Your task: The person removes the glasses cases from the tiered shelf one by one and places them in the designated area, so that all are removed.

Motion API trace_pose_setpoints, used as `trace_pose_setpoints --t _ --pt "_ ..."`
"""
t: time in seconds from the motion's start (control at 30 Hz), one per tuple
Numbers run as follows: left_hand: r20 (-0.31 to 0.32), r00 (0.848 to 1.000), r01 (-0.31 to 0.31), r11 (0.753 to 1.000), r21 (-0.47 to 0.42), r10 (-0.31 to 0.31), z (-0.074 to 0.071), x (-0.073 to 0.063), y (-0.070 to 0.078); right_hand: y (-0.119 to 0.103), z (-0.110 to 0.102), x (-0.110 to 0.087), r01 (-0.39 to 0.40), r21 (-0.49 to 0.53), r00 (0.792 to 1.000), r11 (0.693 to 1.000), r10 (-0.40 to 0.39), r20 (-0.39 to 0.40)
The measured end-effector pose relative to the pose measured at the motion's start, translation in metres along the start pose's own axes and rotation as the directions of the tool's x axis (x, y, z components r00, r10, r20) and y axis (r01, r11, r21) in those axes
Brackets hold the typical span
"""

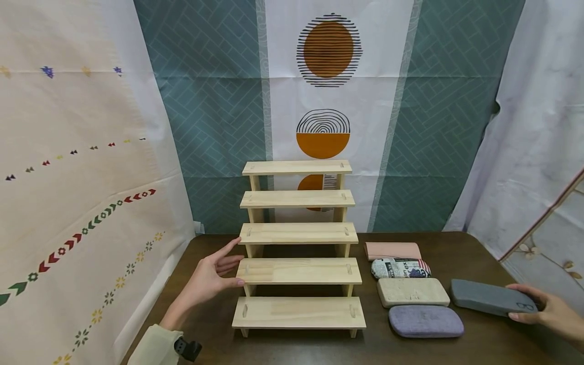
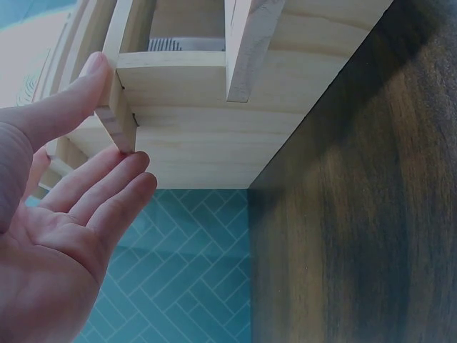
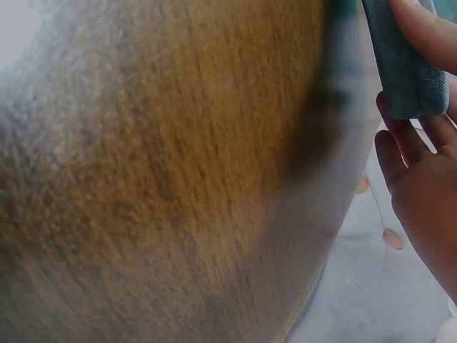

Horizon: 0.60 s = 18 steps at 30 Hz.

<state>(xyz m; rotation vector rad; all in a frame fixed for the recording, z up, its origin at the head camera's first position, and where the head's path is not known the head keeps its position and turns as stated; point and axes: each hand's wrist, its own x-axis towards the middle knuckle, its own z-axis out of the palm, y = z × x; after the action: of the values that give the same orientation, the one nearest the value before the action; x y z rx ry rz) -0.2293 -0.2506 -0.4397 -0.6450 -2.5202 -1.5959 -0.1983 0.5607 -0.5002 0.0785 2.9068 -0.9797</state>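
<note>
A pale wooden tiered shelf stand (image 1: 298, 271) stands on the dark table. My left hand (image 1: 212, 276) is at its left side. In the left wrist view, the thumb (image 2: 93, 68) and fingertips of that hand pinch the end of one shelf board (image 2: 118, 118). To the right, my right hand (image 1: 547, 309) grips the end of a grey-blue glasses case (image 1: 488, 296) printed with a small glasses outline. The right wrist view shows the case (image 3: 407, 71) held between thumb and fingers, away from the table's edge.
Right of the stand lies a column of cases: pink (image 1: 392, 250), newspaper-print (image 1: 400, 267), cream (image 1: 412, 292) and purple (image 1: 426, 321). Patterned cloths hang on the left (image 1: 82, 203), at the back (image 1: 210, 126) and on the right (image 1: 538, 152). The brown tabletop (image 1: 205, 334) has a rounded right corner.
</note>
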Motion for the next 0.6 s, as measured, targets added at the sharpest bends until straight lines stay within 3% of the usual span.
trace_pose_setpoints --t 0.33,0.6 --pt "0.004 1.0 -0.004 1.0 -0.003 0.004 0.0005 -0.0005 0.0009 0.0015 0.0003 -0.0006 0.013 -0.055 1.0 0.998 -0.014 -0.013" --pt "0.007 1.0 -0.02 1.0 -0.002 0.02 0.0015 0.0008 0.0003 0.0005 0.0014 -0.0005 -0.015 -0.073 1.0 0.997 0.016 0.02"
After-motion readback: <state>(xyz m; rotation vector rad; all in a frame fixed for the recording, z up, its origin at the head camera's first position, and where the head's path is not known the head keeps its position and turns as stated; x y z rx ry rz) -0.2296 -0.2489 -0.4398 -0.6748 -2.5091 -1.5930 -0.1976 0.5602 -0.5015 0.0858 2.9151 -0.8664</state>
